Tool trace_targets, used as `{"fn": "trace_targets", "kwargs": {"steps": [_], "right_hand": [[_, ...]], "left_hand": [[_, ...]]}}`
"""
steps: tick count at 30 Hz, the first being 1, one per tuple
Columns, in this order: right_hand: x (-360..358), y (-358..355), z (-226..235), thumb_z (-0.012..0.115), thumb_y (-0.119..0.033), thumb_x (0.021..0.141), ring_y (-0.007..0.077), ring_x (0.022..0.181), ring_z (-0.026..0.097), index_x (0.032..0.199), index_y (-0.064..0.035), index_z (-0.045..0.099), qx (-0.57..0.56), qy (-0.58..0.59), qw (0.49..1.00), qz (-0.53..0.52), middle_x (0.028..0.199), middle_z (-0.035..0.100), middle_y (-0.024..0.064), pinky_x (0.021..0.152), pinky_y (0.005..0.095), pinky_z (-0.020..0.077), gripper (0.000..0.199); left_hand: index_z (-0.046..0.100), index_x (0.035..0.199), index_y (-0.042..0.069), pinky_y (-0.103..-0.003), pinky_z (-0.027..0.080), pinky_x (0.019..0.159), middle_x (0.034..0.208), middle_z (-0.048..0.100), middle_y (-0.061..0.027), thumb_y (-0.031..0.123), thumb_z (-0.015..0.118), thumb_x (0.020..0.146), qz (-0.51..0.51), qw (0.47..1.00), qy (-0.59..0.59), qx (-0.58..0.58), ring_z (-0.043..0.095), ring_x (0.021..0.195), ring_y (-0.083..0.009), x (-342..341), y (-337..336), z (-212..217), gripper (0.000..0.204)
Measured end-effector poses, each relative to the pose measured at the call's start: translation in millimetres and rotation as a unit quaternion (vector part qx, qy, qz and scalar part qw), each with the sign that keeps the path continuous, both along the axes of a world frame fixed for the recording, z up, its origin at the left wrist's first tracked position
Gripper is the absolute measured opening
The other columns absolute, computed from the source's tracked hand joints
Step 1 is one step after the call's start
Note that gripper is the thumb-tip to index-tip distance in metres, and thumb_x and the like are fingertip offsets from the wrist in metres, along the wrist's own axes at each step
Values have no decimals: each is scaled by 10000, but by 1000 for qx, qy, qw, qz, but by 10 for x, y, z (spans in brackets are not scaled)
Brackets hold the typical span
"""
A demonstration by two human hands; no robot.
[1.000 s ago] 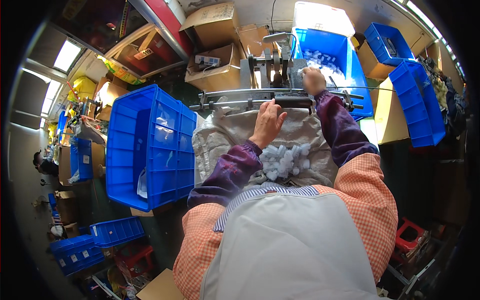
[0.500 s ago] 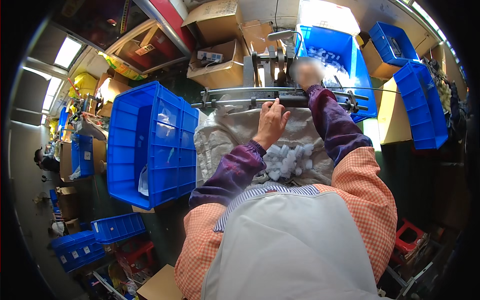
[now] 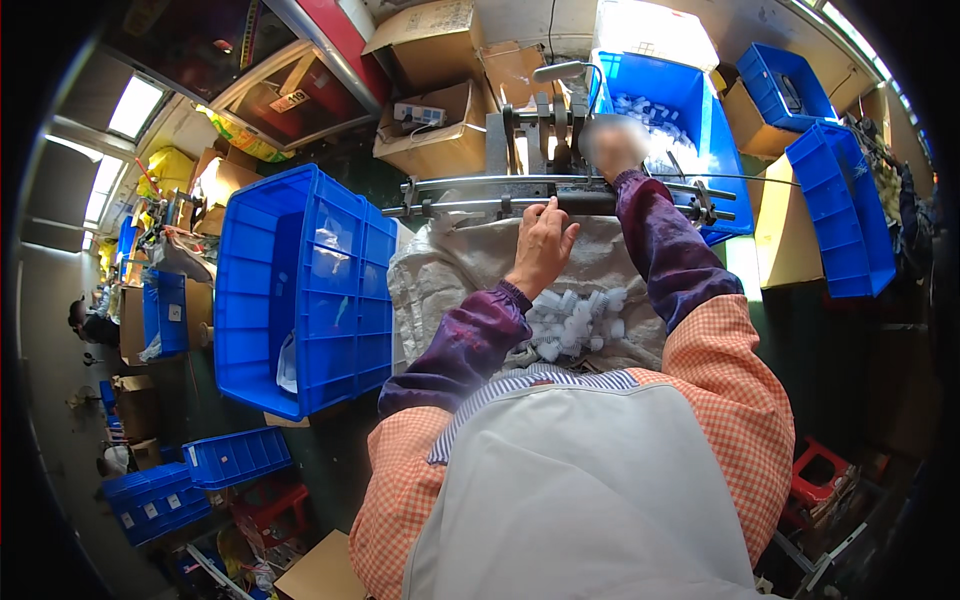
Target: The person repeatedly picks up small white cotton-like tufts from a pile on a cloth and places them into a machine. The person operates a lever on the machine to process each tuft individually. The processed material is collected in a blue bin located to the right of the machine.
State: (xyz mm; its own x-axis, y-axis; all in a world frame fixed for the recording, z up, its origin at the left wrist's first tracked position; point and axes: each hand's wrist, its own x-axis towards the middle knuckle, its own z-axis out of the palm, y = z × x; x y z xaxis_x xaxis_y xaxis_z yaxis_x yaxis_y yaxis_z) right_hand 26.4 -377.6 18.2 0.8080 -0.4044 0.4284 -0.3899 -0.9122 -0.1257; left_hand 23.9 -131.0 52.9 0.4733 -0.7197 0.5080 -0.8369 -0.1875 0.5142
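My left hand [image 3: 542, 246] reaches up to the front rail [image 3: 480, 205] of a small bench machine [image 3: 545, 135]. Its fingers are stretched out, the thumb stands apart, and the fingertips are at the dark middle part of the rail. Farther right, my right hand [image 3: 614, 148] is beside the machine's wheels, in front of a blue bin; a blur hides its fingers and whatever they may hold. A pile of whitish translucent plastic pieces [image 3: 575, 325] with ridged, brush-like edges lies on the beige cloth [image 3: 440, 270] between my forearms.
Behind my right hand stands a blue bin [image 3: 725, 150] with more small white pieces. A large blue crate [image 3: 375, 300] is close on the left. Cardboard boxes [image 3: 425, 145] sit behind the machine, one holding a power strip. More blue crates [image 3: 845, 215] are at the right.
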Motion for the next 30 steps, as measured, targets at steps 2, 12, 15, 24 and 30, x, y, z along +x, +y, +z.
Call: {"fn": "trace_targets", "kwargs": {"steps": [2, 12, 15, 24, 30], "right_hand": [[11, 18, 11, 540, -129, 785, 292, 940, 501, 883, -90, 577, -5, -1, 1000, 2, 923, 564, 91, 778, 393, 440, 111], [2, 55, 42, 553, -127, 780, 286, 919, 513, 857, -93, 568, -6, 5, 1000, -7, 910, 563, 89, 766, 387, 443, 86], [10, 30, 6, 549, -119, 778, 293, 915, 510, 852, -87, 565, -6, -8, 1000, 3, 911, 562, 92, 779, 386, 430, 82], [62, -110, -141, 563, -95, 772, 305, 911, 520, 847, -71, 593, 89, -78, 992, 49, 890, 592, 109, 809, 380, 410, 85], [62, -81, -99, 572, -91, 773, 306, 900, 537, 824, -57, 593, 110, -111, 985, 74, 869, 608, 117, 790, 386, 420, 65]], "left_hand": [[549, 960, -57, -386, 391, 836, 935, 594, -180, 165, 614, 794, 3, 1000, -5, -1, 487, 942, -322, 5, 7, -2, 285], [553, 928, -38, -385, 393, 840, 998, 586, -195, 167, 619, 790, 2, 1000, 7, -2, 490, 946, -327, -2, 17, 18, 256], [552, 896, -21, -386, 392, 845, 1053, 571, -212, 167, 623, 786, -1, 1000, 20, 4, 489, 954, -332, -3, 15, 18, 230], [548, 890, -12, -388, 395, 846, 1084, 563, -217, 176, 623, 788, -2, 1000, 14, 16, 488, 963, -334, -2, 10, 3, 227], [548, 898, -16, -388, 393, 847, 1029, 577, -209, 182, 617, 795, 6, 1000, -3, 8, 488, 964, -328, -5, 20, -7, 234]]}}
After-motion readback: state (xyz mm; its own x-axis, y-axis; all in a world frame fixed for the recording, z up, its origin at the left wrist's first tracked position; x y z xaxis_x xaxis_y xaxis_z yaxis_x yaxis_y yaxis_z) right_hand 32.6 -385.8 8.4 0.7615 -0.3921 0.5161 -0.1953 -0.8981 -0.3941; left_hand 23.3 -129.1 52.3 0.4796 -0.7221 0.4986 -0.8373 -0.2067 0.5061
